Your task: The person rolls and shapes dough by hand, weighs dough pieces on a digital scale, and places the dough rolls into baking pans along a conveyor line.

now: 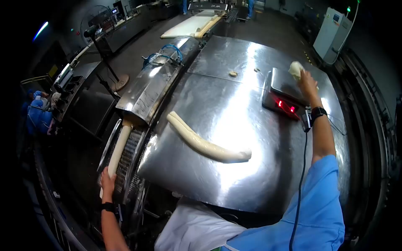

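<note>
At the lower left, my left hand (107,183) is closed round the lower end of a long dough rope (119,149), which lies along a mesh conveyor (133,151) and comes out from under a metal housing (157,79). My right hand (308,85) reaches to the far right and grips a pale lump of dough (296,69) at the scale (287,83). I cannot tell whether that lump touches the scale's plate. Red digits glow on the scale's front. Between my hands, a thick curved dough roll (205,146) lies on the steel table (184,175).
Two small dough scraps (233,74) lie towards the table's far side. A black cable (302,184) runs from my right wrist towards me. Beyond the housing is a belt with a pale dough sheet (190,26). People in blue (39,115) are at the far left.
</note>
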### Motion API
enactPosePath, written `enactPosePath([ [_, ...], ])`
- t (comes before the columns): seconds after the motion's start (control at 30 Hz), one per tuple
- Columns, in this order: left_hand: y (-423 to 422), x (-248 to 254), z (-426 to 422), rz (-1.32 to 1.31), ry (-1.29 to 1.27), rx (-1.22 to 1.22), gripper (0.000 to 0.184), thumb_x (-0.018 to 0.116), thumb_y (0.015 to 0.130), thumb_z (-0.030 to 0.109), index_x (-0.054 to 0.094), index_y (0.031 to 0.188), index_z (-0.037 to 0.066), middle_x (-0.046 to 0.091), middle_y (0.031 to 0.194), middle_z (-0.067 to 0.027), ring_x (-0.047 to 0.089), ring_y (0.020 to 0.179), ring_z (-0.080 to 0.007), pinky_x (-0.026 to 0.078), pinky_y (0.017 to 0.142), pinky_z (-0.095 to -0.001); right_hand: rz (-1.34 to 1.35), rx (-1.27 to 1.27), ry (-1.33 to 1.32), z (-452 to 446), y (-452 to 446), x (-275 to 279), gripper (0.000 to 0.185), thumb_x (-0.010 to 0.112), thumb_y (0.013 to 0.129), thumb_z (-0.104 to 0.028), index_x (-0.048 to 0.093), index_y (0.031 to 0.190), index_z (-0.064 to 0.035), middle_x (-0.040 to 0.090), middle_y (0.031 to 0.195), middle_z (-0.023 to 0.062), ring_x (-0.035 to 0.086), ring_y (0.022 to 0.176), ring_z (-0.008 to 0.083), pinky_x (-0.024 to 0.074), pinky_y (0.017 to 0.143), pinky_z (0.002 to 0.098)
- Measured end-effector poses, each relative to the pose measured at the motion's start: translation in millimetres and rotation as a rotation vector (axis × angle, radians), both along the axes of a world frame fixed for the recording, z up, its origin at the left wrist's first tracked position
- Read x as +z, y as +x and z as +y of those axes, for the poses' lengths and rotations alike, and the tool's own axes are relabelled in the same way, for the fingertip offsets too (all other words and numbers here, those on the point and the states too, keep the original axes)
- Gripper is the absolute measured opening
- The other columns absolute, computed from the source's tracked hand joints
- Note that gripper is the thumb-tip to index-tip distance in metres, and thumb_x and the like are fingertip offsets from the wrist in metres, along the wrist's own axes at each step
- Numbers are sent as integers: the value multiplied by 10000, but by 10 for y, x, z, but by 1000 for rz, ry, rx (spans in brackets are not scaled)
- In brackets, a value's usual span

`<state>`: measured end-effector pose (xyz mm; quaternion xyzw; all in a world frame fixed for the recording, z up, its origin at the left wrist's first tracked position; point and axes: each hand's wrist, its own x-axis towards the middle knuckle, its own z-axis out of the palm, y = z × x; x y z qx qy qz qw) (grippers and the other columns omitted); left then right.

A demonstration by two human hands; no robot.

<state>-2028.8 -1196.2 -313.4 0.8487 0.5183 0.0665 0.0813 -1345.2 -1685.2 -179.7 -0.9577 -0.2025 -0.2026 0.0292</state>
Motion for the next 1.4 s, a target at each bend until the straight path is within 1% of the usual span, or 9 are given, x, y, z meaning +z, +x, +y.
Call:
enactPosePath([
  [0.3,-371,50,318,-50,-133,-26,353,552,682,119,479,1003,-9,533,855,-163,519,798,-300,401,718,-345,59,93,132,49,185,-311,661,376,766,-579,347,1230,-110,371,1252,120,324,1172,277,265,952,402],
  [0.5,-211,1037,-130,-1134,-940,177,404,455,820,269,431,1144,30,487,1079,-78,454,999,-179,350,860,-297,-130,212,419,-574,826,-280,664,361,762,-600,381,1205,-105,394,1228,128,353,1143,301,275,936,396],
  [0.67,308,1934,-744,-1612,-579,304,498,347,869,370,302,1255,60,315,1278,-111,312,1174,-238,244,976,-391,-98,213,679,-680,436,-22,669,364,759,-605,391,1187,-91,405,1214,135,366,1128,310,284,920,399],
  [0.8,74,2110,-800,-1183,-188,-522,464,319,883,330,275,1267,72,296,1286,-142,307,1175,-270,224,994,-403,-156,252,565,-805,637,-133,663,356,764,-602,387,1187,-93,401,1214,129,374,1122,303,286,925,389],
  [0.9,601,2489,-1468,-1543,-191,127,437,331,881,290,276,1269,97,286,1284,-176,305,1173,-295,236,989,-414,-169,286,417,-760,837,-357,661,347,764,-604,379,1193,-102,395,1218,127,369,1129,291,288,927,385],
  [1.1,372,2310,-1562,-754,25,-629,590,490,805,283,223,1274,43,298,1255,-233,362,1131,-329,290,955,-409,-84,145,135,-333,576,-560,694,391,734,-608,354,1213,-107,421,1195,146,399,1108,301,313,911,391],
  [1.23,366,2076,-1572,-930,-70,-680,459,463,820,156,293,1228,33,354,1206,-190,392,1101,-298,328,945,-418,283,151,-49,52,15,-374,476,522,727,-362,500,1056,-18,574,932,174,522,948,306,391,818,331],
  [1.3,254,2033,-1475,-1596,-663,-74,449,437,819,211,323,1188,-16,399,1176,-137,416,1077,-224,304,958,-382,658,229,144,196,-134,-296,411,536,706,-314,548,935,27,579,863,184,547,848,264,406,753,315],
  [1.4,146,2062,-1685,-1534,-690,-140,429,405,836,234,341,1201,19,426,1158,-121,419,1065,-212,281,960,-358,861,481,814,305,-427,-22,313,573,700,-266,569,858,5,565,786,89,542,688,174,444,610,309],
])
